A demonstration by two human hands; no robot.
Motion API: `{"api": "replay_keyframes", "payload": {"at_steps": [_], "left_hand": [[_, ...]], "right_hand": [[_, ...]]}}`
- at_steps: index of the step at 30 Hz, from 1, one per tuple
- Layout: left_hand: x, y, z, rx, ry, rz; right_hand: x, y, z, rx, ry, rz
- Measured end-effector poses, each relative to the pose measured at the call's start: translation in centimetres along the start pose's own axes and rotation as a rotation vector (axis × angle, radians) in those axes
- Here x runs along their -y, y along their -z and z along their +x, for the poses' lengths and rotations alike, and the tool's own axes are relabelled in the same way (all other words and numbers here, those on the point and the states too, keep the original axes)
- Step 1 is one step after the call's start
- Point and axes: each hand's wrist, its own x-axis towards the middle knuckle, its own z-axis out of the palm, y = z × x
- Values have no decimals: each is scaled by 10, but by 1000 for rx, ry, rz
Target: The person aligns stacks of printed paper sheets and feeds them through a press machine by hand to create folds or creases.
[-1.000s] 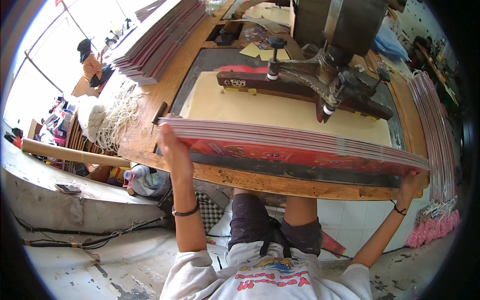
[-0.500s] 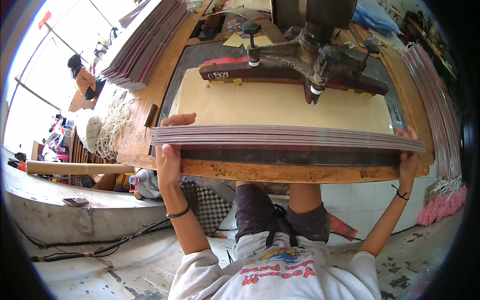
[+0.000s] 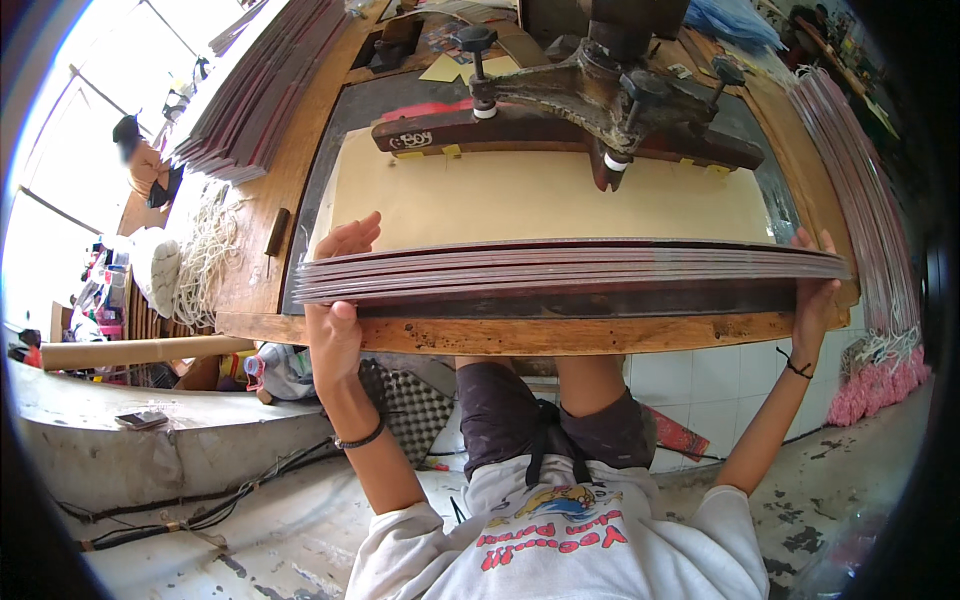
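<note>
Stacked flat reddish-grey card sheets lie across the front edge of a worn wooden tabletop, held at both ends. The left hand clamps the left end, fingers on top, thumb beneath. The right hand grips the right end; its palm is hidden behind the stack. Behind lies a tan paper sheet under a dark iron press arm. More sheet piles sit at left, cut off by the rim. Below is stained concrete floor.

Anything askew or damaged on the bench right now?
Nothing stands out. The stack of flat red-edged card sheets lies level along the wooden bench's front edge, left hand and right hand gripping its ends. Its left end is slightly fanned, not spilled.
</note>
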Motion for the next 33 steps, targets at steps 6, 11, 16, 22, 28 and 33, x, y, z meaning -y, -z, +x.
{"api": "replay_keyframes", "payload": {"at_steps": [6,11,16,22,28,33], "left_hand": [[8,-1,5,-91,-10,67],[4,0,-6,-84,107,272],[2,-18,-1,-191,69,370],[5,-26,1,-274,11,296],[13,-17,-2,-399,31,422],[8,-21,-2,-354,54,438]], "right_hand": [[-16,8,2,-135,-100,-75],[-44,31,-9,-273,24,-661],[-8,-13,-1,-138,-51,-436],[-4,-12,0,-186,-55,-396],[-2,-20,1,-237,23,-445],[-1,-22,-1,-265,-15,-591]]}}
